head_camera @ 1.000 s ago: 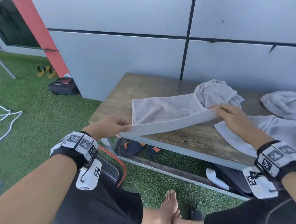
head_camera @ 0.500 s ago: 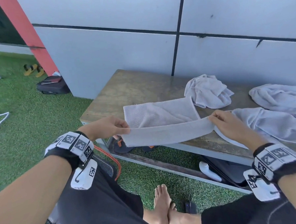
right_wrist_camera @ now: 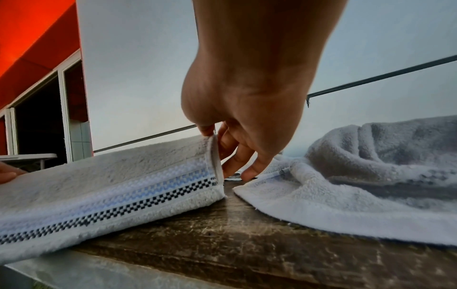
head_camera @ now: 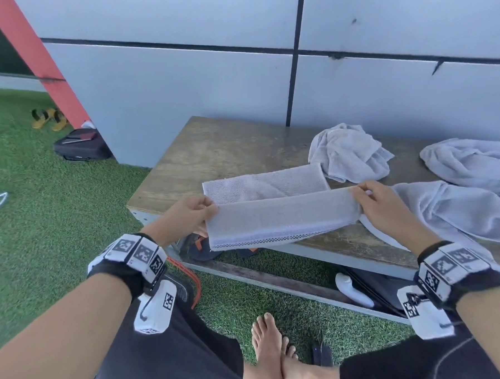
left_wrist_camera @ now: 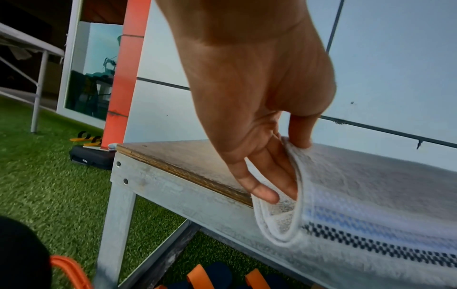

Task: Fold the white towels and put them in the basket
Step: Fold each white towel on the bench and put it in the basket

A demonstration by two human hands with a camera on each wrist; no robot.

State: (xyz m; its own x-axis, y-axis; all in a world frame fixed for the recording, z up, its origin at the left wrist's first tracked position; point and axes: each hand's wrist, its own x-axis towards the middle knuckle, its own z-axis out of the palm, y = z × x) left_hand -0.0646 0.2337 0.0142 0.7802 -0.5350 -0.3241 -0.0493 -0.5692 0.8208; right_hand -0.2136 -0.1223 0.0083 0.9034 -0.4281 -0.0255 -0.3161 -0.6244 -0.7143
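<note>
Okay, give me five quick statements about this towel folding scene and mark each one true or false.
1. Both hands hold the same towel. True: the left hand pinches one end of the striped towel and the right hand pinches the other.
2. The striped towel lies wholly on the wooden bench. False: its near fold hangs over the bench's front edge.
3. A crumpled towel sits behind the striped one, near the wall. True.
4. The ground is bare concrete. False: it is green turf.
5. The yellow sandals are under the bench. False: they lie on the turf far to the left.
</note>
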